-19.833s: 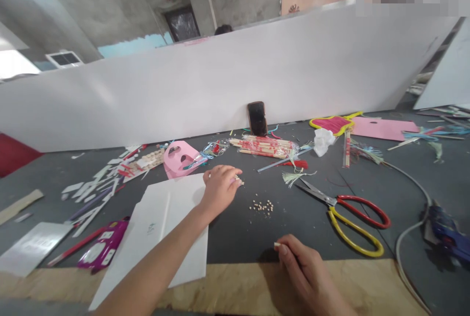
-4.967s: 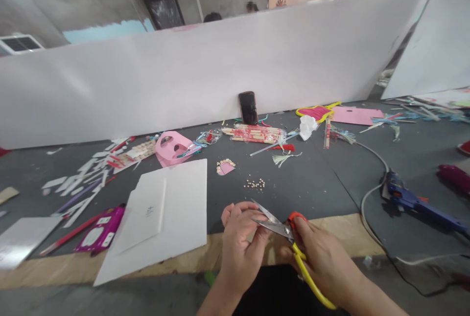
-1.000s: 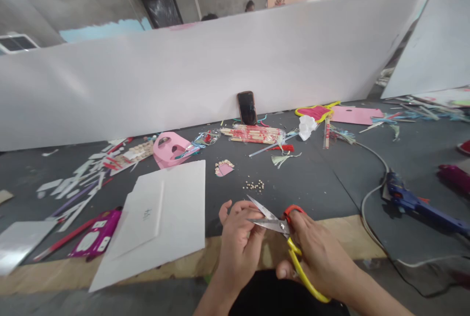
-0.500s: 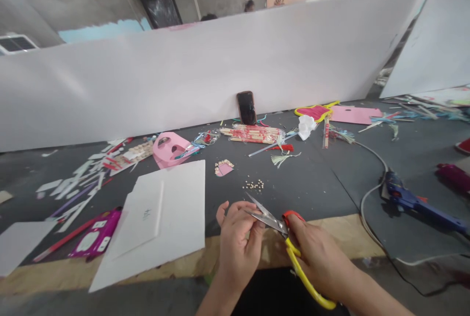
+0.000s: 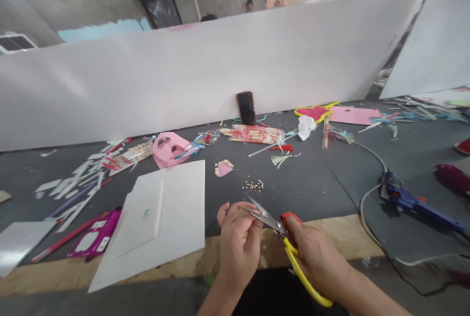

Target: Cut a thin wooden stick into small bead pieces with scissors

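- Step in hand, as I judge it: snipping something small at the left fingertips with the scissors (image 5: pixel 271 221).
- The next move seems to call for closing the blades while the left thumb and fingers keep clear of the edges.
- The right hand (image 5: pixel 317 252) is wrapped around the scissors' red and yellow handles; the blades stand slightly parted, pointing away and leftward.
- The left hand (image 5: pixel 238 240) is at the scissors' blades, fingers curled, thumb close to the forefinger; whether it pinches anything I cannot tell.
- The lower blade crosses in front of the left fingertips; whether it touches them is unclear.
- Just beyond the scissors' tips lies a scatter of small pale bits (image 5: pixel 254 186).
- Farther out and left of the scissors is a pink piece (image 5: pixel 223 170) with similar bits along its edge.
- Well right of the scissors lies a blue glue gun (image 5: pixel 414 203).
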Action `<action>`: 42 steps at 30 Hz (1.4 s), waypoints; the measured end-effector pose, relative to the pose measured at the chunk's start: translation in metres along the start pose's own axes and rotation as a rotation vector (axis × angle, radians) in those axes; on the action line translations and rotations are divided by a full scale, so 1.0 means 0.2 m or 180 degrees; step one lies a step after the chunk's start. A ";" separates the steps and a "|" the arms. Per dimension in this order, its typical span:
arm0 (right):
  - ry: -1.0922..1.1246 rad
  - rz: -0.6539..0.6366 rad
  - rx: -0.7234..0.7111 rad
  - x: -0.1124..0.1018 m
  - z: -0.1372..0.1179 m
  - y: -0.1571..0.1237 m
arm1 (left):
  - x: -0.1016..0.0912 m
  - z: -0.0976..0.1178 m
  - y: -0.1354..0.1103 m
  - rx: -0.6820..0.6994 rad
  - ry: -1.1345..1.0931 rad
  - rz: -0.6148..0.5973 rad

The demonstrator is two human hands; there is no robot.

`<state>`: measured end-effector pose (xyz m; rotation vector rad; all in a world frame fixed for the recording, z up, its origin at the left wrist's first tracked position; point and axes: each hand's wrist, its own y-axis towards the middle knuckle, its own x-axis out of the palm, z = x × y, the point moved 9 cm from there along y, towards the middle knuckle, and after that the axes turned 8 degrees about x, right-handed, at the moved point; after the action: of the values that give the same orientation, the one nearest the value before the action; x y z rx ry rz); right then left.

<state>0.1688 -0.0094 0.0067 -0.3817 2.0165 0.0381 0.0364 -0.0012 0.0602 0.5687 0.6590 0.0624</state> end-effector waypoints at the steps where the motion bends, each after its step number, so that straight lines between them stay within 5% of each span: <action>1: 0.0048 0.0023 -0.0046 0.00 -0.01 0.00 | 0.01 -0.01 0.00 -0.0051 -0.0048 0.0009; 11: 0.0176 0.0200 0.0030 -0.06 -0.02 -0.01 | 0.01 -0.03 0.00 -0.0131 -0.0199 -0.0201; 20: 0.0337 0.0088 -0.0174 -0.05 -0.03 -0.02 | 0.07 -0.04 0.01 -0.0369 -0.0865 -0.0774; 30: 0.0250 0.0169 -0.0086 -0.08 -0.01 0.00 | 0.00 0.01 0.01 0.0079 0.0026 -0.0156; 42: 0.0125 0.0124 -0.0075 -0.03 -0.01 0.00 | 0.00 0.01 0.03 0.0116 0.0079 -0.0389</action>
<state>0.1694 -0.0092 0.0132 -0.3605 2.0637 0.0791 0.0380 0.0033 0.0653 0.5625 0.7190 -0.0571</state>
